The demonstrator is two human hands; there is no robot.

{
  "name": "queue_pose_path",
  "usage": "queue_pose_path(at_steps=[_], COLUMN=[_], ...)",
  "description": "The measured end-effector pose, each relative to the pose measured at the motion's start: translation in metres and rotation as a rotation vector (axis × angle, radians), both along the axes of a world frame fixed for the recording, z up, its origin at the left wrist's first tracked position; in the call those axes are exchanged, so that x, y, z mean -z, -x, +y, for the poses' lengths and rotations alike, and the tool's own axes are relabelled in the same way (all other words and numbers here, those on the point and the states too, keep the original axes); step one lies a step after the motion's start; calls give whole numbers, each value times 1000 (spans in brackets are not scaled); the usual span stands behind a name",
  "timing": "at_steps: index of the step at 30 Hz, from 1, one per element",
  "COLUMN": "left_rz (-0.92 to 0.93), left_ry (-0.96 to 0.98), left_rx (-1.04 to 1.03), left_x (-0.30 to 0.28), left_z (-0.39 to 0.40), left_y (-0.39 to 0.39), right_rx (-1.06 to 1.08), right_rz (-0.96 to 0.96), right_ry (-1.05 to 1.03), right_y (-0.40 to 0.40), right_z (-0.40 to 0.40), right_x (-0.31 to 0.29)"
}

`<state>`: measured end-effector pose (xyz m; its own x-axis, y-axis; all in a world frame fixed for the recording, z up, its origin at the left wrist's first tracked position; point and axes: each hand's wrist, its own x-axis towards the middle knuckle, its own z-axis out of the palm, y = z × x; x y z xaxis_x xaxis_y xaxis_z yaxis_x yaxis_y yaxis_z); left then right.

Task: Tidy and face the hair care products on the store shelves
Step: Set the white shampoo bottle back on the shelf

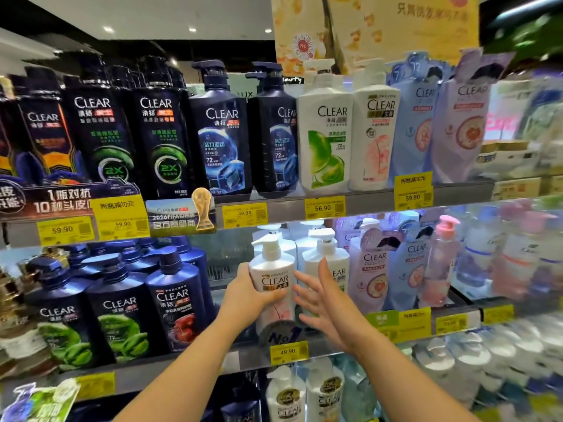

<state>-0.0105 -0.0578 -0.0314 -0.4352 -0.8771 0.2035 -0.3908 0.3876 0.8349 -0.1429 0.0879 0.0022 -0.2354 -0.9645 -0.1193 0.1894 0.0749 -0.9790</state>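
Note:
A white CLEAR pump bottle [272,271] with a pink label stands at the front of the middle shelf [243,359], label facing me. My left hand [248,292] grips its left side, thumb across the front. My right hand [320,300] hovers just right of it with fingers spread and straight, holding nothing. It partly covers a second white CLEAR pump bottle [330,261] standing directly to the right.
Dark blue CLEAR bottles [122,306] fill the middle shelf's left, with a gap [225,269] between them and the white bottle. Lilac and blue refill pouches [387,272] and a pink pump bottle [441,260] stand right. The top shelf [359,202] carries rows of CLEAR bottles; yellow price tags [288,351] line the edges.

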Motion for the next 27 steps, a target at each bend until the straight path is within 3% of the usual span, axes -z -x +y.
queue_pose_path(at_steps=[15,27], left_rz=[-71,139], left_ry=[254,377], left_rx=[-201,-138], left_x=[-15,-96], left_z=[41,99], left_y=[3,15], right_rx=[17,120], right_rz=[85,319], right_ry=[13,276], right_y=[16,57], right_z=[9,45], right_x=[-13,-66])
